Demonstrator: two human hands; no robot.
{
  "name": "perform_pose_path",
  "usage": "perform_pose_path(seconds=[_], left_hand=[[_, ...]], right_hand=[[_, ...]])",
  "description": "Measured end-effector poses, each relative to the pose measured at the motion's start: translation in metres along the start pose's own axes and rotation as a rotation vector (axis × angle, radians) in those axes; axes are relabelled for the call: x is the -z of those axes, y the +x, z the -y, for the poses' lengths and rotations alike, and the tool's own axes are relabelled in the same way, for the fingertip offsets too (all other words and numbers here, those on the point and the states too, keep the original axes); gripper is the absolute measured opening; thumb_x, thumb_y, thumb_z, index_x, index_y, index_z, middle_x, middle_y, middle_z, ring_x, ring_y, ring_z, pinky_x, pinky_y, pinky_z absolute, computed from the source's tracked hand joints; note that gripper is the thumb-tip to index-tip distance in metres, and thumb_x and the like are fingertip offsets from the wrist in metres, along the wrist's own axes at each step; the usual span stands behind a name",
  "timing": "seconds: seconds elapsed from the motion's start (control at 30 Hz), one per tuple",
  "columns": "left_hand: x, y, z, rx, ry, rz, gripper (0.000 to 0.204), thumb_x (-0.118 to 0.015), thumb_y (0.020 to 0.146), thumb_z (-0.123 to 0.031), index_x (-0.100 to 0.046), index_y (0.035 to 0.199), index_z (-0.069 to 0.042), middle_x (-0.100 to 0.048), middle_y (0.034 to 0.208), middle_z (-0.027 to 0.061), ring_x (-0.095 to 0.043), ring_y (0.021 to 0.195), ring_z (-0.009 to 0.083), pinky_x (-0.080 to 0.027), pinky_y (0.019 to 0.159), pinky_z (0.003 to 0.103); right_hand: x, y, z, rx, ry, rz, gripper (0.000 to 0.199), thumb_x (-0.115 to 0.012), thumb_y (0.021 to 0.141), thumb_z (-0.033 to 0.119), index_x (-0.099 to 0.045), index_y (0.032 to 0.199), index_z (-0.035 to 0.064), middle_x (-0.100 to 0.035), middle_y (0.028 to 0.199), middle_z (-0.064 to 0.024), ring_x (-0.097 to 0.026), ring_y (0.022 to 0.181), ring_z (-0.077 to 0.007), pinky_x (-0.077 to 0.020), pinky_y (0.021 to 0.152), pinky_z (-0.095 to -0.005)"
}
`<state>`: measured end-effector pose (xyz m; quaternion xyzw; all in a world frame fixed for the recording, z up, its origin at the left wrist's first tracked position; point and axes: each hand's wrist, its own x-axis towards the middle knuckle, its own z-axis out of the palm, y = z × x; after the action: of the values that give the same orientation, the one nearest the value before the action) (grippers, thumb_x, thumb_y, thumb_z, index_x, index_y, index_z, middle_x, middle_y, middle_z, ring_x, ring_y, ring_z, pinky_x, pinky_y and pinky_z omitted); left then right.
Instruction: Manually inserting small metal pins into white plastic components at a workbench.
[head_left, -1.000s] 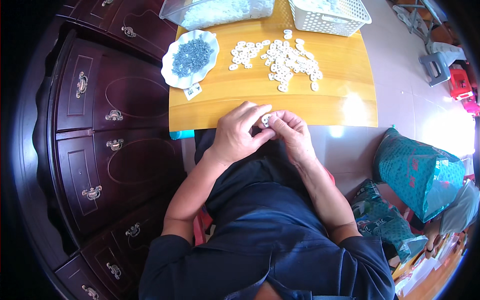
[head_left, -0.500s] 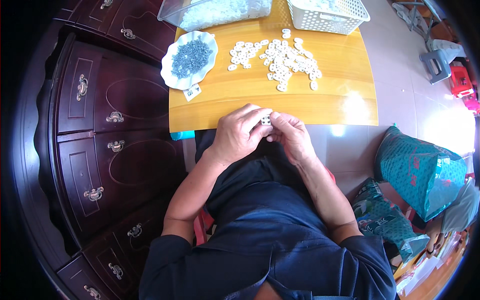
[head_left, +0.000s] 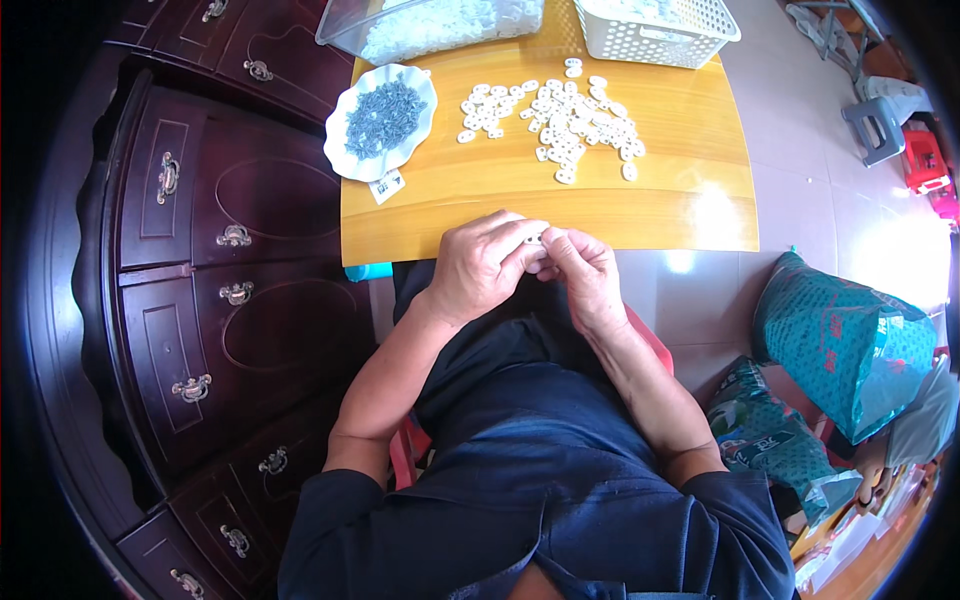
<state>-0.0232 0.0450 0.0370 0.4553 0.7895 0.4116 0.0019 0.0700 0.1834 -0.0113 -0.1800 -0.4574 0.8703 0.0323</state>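
At the table's front edge, my left hand (head_left: 483, 262) and my right hand (head_left: 585, 275) meet, fingers closed. A small white piece with dark spots (head_left: 534, 239) is pinched between them; fingertips cover most of it. Beyond my hands, many small white pieces with holes (head_left: 580, 125) lie scattered on the wooden table (head_left: 450, 205). To their left stands a white scalloped dish (head_left: 342, 150) filled with small dark grey metal parts, which look like screws (head_left: 385, 118).
A clear bin (head_left: 345, 35) of whitish small parts and a white perforated basket (head_left: 650, 45) stand at the table's back. A white card (head_left: 386, 186) pokes out below the dish. Dark drawers (head_left: 260, 215) line the left; teal bags (head_left: 845, 340) sit right.
The white piece has turned or sunk between my fingers, so less of its spotted face shows. My right fingers have shifted slightly around it.
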Motion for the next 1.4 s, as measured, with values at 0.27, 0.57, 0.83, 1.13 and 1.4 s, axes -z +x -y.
perform_pose_path(seconds=[0.27,0.57,0.83,1.13,1.4], left_hand=[[0.000,0.005,-0.004,0.142,-0.181,0.063,0.028,-0.074,0.083,0.003,-0.070,0.110,0.001,-0.070,0.091,0.0091,-0.066,0.068,0.0139,-0.052,0.060,0.026],[0.009,0.016,0.000,0.171,-0.190,0.140,0.019,-0.070,0.086,0.005,-0.069,0.105,0.002,-0.068,0.089,0.0064,-0.064,0.065,0.0107,-0.051,0.058,0.025],[0.021,0.055,0.015,0.177,-0.060,0.285,0.008,-0.067,0.090,-0.006,-0.070,0.094,0.001,-0.066,0.072,0.0085,-0.062,0.058,0.0135,-0.049,0.057,0.028],[0.028,0.193,0.014,0.059,-0.094,0.107,0.018,-0.063,0.095,-0.012,-0.071,0.108,-0.002,-0.069,0.081,0.0035,-0.061,0.069,0.0077,-0.050,0.063,0.027],[0.002,0.161,0.044,-0.118,0.210,0.115,0.048,-0.064,0.094,-0.016,-0.053,0.139,-0.003,-0.060,0.132,0.0190,-0.058,0.122,0.0342,-0.047,0.105,0.042]], right_hand=[[0.002,0.001,-0.001,0.067,-0.034,-0.042,0.026,-0.059,0.103,0.024,-0.072,0.095,0.0034,-0.071,0.083,-0.0022,-0.061,0.073,-0.0080,-0.0470,0.069,-0.0224],[0.003,0.004,0.000,0.075,-0.062,-0.017,0.027,-0.056,0.104,0.024,-0.070,0.096,0.0025,-0.069,0.082,-0.0015,-0.060,0.073,-0.0062,-0.0465,0.069,-0.0214],[-0.001,-0.001,0.004,-0.003,-0.112,0.052,0.025,-0.054,0.105,0.023,-0.069,0.100,0.0035,-0.074,0.096,-0.0039,-0.062,0.076,-0.0065,-0.0481,0.072,-0.0213],[-0.005,-0.001,0.000,0.046,-0.198,0.066,0.025,-0.057,0.103,0.018,-0.069,0.094,-0.0021,-0.070,0.087,-0.0027,-0.061,0.074,-0.0075,-0.0511,0.071,-0.0231],[-0.005,0.001,0.004,0.046,-0.192,0.061,0.025,-0.057,0.103,0.018,-0.069,0.094,-0.0021,-0.070,0.085,-0.0020,-0.061,0.073,-0.0069,-0.0510,0.070,-0.0229]])
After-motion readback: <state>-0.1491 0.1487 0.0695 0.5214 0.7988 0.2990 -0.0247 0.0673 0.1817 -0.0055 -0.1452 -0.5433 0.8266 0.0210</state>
